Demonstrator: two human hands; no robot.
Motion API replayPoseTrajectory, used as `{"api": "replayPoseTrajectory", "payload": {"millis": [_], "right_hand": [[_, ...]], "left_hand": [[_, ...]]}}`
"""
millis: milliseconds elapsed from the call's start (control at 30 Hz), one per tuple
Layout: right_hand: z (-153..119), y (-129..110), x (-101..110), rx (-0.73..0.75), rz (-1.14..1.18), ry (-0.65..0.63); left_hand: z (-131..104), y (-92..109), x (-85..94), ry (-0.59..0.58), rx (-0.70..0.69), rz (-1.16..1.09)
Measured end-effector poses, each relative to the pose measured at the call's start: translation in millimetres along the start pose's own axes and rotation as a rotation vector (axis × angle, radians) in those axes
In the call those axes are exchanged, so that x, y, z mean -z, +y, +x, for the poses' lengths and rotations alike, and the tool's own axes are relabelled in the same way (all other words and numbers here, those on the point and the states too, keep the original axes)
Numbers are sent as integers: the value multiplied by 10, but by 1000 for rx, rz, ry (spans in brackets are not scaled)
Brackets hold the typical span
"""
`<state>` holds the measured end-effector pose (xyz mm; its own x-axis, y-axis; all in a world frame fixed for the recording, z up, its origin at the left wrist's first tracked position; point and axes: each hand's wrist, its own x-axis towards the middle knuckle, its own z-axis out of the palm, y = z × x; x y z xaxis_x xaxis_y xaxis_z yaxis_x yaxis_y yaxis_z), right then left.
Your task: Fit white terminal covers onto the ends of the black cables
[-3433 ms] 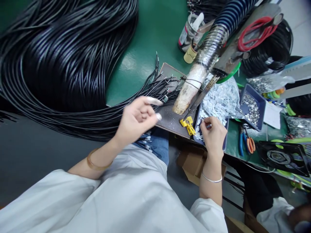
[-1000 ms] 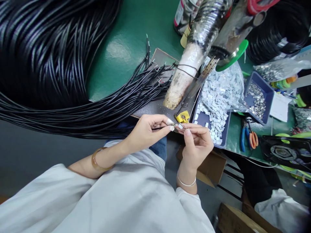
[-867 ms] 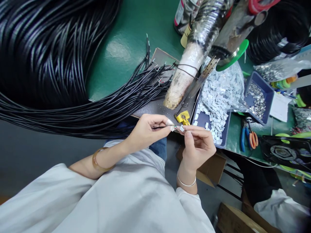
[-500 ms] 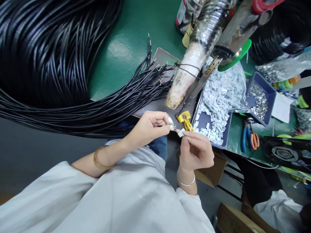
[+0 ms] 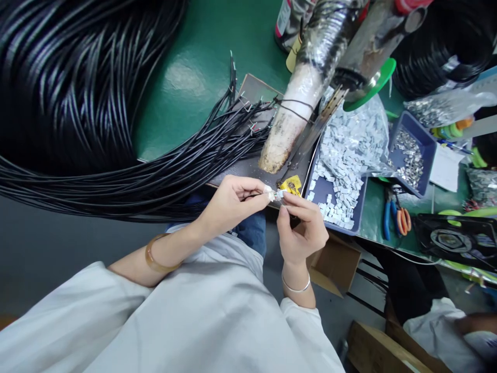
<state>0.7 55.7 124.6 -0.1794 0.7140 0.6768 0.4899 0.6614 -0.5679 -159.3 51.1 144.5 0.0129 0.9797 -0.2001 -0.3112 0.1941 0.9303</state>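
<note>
My left hand (image 5: 243, 199) is closed in a pinch on a cable end, with thin stripped wires poking out past the fingertips. Pale wraps cover its thumb and finger tips. At those wire ends sits a small white connector (image 5: 279, 195), gripped by the fingertips of my right hand (image 5: 305, 225). Connector and wires meet; how deep the wires go in cannot be made out. A thick bundle of black cables (image 5: 182, 166) runs in from the left, its stripped ends lying on a dark board (image 5: 254, 88). Just beyond my fingers lies a yellow tool (image 5: 291, 184), partly covered.
To the right, a blue tray (image 5: 359, 207) holds many white connectors, some in a clear bag. Behind stand another tray (image 5: 429, 150) of metal parts, a wrapped post (image 5: 285, 116), pliers (image 5: 388, 215) and a black fan (image 5: 452, 241). A person's sleeve (image 5: 435, 321) shows lower right.
My right hand has moved left, bringing the white connector against the wire ends at my left fingertips. The view has shifted slightly.
</note>
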Motion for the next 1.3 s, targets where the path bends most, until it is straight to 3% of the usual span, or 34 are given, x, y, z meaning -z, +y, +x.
{"api": "replayPoseTrajectory", "payload": {"millis": [200,533,700,933,1167,1300], "right_hand": [[17,23,-19,141,-148,-16],[117,60,-80,-19,46,-35],[160,26,-73,-8,17,-33],[143,75,-62,-28,-13,-43],[214,-13,-52,-18,-41,-15],[194,-8,-53,-18,2,-12]], "left_hand": [[39,-30,-35,73,-60,99],[111,-1,-70,137,-117,78],[108,20,-57,158,-131,77],[126,58,-48,139,-46,105],[93,43,-74,136,-129,136],[93,60,-70,135,-106,146]]}}
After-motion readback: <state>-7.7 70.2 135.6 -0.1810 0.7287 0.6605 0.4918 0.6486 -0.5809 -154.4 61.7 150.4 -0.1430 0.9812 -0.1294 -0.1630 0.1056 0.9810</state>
